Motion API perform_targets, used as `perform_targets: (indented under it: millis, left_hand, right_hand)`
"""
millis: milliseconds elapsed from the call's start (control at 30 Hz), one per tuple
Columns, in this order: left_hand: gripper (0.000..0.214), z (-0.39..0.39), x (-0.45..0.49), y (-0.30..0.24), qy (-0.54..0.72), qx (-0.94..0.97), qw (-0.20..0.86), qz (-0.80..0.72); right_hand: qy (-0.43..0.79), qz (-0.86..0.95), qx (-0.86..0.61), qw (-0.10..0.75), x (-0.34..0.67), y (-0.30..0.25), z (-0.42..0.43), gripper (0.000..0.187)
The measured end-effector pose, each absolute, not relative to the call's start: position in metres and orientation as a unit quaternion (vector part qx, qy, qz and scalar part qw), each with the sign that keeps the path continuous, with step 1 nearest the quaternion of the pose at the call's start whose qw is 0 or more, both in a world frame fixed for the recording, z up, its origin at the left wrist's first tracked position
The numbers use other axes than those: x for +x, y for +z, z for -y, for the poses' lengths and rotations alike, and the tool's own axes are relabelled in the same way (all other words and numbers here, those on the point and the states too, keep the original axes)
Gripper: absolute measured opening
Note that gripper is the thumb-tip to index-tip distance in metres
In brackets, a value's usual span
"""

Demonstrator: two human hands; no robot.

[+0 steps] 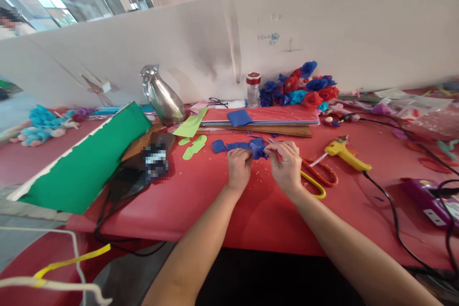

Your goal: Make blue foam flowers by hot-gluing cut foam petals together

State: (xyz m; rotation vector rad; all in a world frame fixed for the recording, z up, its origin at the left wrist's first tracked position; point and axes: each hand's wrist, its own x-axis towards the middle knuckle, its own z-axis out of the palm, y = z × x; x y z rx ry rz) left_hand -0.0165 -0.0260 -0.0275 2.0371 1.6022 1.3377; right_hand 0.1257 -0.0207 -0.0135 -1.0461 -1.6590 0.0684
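Between my two hands, over the red table, is a piece of blue paper (257, 147) with curled, uneven edges. My left hand (239, 168) pinches its left side, and my right hand (287, 166) pinches its right side. Cut blue paper pieces (218, 146) lie just beyond my left hand. Scissors with orange and yellow handles (316, 190) rest beside my right hand, their blades mostly hidden by it. Farther right lies a yellow glue gun (344, 154) with a black cord. Light green paper cutouts (195, 147) are on the left.
A metal jug (163, 98), a jar with a red lid (253, 90) and blue and red paper flowers (304, 87) stand along the white partition (322, 19). Stacked paper sheets (279, 115) lie ahead. A green sheet (89, 162) leans left; a purple power strip (426, 201) sits right.
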Motion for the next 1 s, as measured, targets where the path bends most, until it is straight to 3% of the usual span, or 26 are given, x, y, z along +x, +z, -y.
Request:
perform_targets:
  millis: [433, 1000]
  left_hand:
    - [0.025, 0.0244, -0.0150, -0.0244, 0.443, 0.702, 0.121, -0.545]
    - [0.028, 0.0276, -0.0111, -0.0249, 0.466, 0.686, 0.118, -0.547]
  right_hand:
    - [0.071, 0.692, -0.439, 0.568, 0.1248, -0.0130, 0.0203, 0.014]
    - [0.035, 0.707, -0.442, 0.552, 0.1230, -0.0147, 0.0213, 0.016]
